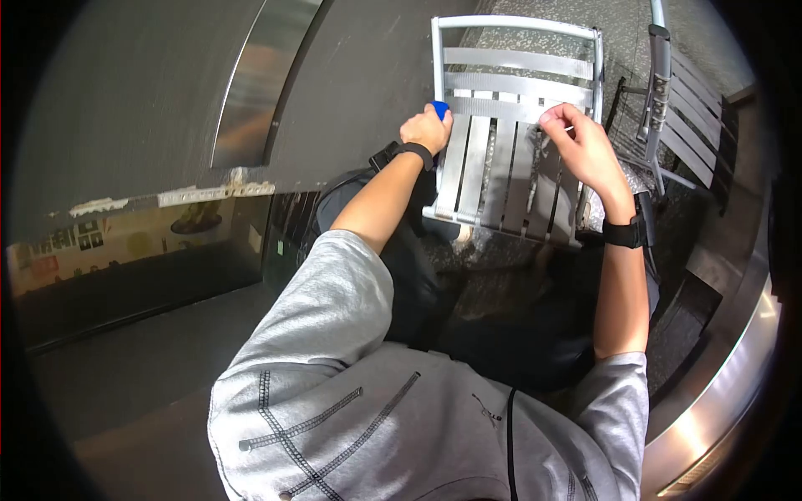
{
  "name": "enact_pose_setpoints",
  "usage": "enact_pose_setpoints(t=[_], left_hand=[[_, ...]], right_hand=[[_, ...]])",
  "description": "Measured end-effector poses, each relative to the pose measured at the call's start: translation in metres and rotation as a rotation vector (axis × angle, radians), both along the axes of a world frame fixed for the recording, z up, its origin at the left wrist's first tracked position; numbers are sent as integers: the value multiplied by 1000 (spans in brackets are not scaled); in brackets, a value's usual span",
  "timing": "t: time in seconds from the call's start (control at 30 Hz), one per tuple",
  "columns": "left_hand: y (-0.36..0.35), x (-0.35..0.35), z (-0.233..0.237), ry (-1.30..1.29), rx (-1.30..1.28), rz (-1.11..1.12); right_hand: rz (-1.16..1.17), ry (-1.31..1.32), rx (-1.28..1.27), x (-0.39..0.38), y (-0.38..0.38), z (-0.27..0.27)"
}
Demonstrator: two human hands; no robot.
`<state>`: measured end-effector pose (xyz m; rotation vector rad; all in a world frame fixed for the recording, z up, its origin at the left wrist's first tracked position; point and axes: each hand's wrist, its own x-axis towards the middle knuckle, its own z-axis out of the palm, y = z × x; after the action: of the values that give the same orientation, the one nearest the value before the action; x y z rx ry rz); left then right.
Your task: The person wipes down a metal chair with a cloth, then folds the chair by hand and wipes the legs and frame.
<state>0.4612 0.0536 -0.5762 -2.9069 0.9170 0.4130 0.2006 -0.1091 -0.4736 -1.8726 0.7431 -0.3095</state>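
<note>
A grey slatted chair (499,159) stands in front of me, its back frame at the top of the view and its seat below. At the left side of the chair back, my left hand (426,131) is closed around a small blue object (440,109), mostly hidden by the fingers. Over the right part of the chair, my right hand (582,149) is closed in a pinch, with a thin white thing (570,129) showing between thumb and fingers. It is too small to name. Both wrists wear black bands.
Another slatted chair (689,125) stands at the upper right. A dark panel (368,75) with a metal strip (259,83) fills the left side. A shiny curved metal edge (718,376) runs along the lower right. Speckled floor (551,37) shows behind the chair.
</note>
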Motion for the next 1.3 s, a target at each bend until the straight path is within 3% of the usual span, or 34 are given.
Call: enact_pose_setpoints(t=[0.27, 0.37, 0.67, 0.87, 0.93, 1.0, 1.07, 1.13, 1.2, 1.23, 1.3], left_hand=[[53, -20, -18, 307, 462, -40], [65, -23, -32, 302, 496, -57], [32, -10, -10, 140, 606, -221], [6, 2, 48, 23, 19, -57], [1, 4, 67, 119, -138, -31], [-1, -1, 73, 302, -375, -39], [0, -47, 133, 715, -523, -104], [4, -66, 140, 1007, -624, -85], [12, -85, 157, 1235, -601, -200], [17, -92, 157, 1275, -586, -216], [24, -95, 148, 1230, -548, -283]], right_hand=[[27, 91, -96, -31, 10, -15], [28, 137, -121, -40, 9, -20], [18, 123, -134, -47, 2, -16], [27, 68, -145, -39, -5, -25], [43, 67, -130, -34, -5, -28], [54, 47, -99, -28, -1, -25], [70, -77, -9, -23, 13, -13], [129, -153, 132, -18, 23, -10], [203, -222, 278, -14, 32, 0], [152, -416, 244, -7, 40, -15], [116, -310, 333, -9, 42, -12]])
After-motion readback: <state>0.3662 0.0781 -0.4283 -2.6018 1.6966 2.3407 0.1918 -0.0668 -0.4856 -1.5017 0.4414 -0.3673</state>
